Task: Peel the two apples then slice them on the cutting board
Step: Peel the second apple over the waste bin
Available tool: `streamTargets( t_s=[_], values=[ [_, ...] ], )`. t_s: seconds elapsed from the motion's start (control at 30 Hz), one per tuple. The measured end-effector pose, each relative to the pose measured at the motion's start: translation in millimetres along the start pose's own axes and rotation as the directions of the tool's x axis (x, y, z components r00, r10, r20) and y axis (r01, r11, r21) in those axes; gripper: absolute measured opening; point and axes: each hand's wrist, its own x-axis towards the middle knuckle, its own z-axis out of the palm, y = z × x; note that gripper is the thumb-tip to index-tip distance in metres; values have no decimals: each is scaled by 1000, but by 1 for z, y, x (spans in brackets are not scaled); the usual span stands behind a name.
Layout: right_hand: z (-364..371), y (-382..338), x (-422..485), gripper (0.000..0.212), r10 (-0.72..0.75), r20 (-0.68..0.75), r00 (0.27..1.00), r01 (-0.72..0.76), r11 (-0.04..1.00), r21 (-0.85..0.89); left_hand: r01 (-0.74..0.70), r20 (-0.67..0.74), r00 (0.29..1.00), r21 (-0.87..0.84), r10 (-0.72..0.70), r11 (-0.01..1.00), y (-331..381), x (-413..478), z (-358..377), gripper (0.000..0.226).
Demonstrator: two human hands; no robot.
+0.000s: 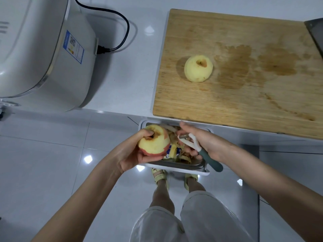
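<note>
The left hand (134, 152) grips a half-peeled apple (154, 141), fingers curled round it and one fingertip pressed into the stem hollow. Red skin remains along its right and near sides, and the rest is bare and pale. The right hand (209, 144) grasps a peeler (195, 145) by its green handle, with the white head pointing left toward that apple and the forefinger stretched out past it. A small gap lies between the peeler head and the fruit.

Both hands hover over an open white bin (176, 169) on the tiled floor (52, 154), and peels (174, 145) lie heaped inside it. The bin's far rim sits right below the counter's front edge.

The fully peeled apple (198, 69) stands stem hollow up on the wooden cutting board (253, 98), near the board's left edge and well apart from the near and far edges. Wet stains (234, 67) spread just to its right. Most of the board to the right and near side is open wood. The board's near edge runs along the front of the white counter (132, 81).

A dark blade-like thing (315, 34) lies on the far right corner, cut off by the frame. At far left stands a white appliance (43, 49), with a black cord (125, 27) plugged into its side. A strip of bare counter lies between it and the board.
</note>
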Motion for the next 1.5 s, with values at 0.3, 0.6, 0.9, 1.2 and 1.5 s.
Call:
streamTargets(
  t_s=[0.3, 0.6, 0.9, 1.2, 1.5],
  values=[
    [31, 4, -11, 9, -964, -53, 262, 364, 150, -919, 0, -20, 1000, 106, 2, 994, -7, 0, 10, 48],
    [37, -7, -9, 11, -982, 186, -24, 358, -182, -916, -57, 8, 998, 225, 57, 973, -11, -1, 15, 23],
    [22, -3, -5, 27, -988, 143, 54, 496, -98, -863, 10, 122, 992, 138, -27, 990, -4, -14, 7, 51],
    [21, 17, 9, 19, -898, -55, 437, 397, 248, -884, -40, 288, 957, 176, -12, 984, 10, -18, 11, 80],
    [18, 1, -20, 79, -336, 71, 939, 327, 937, 120, -19, 82, 997, 193, 3, 981, 1, -3, -2, 50]
  ],
)
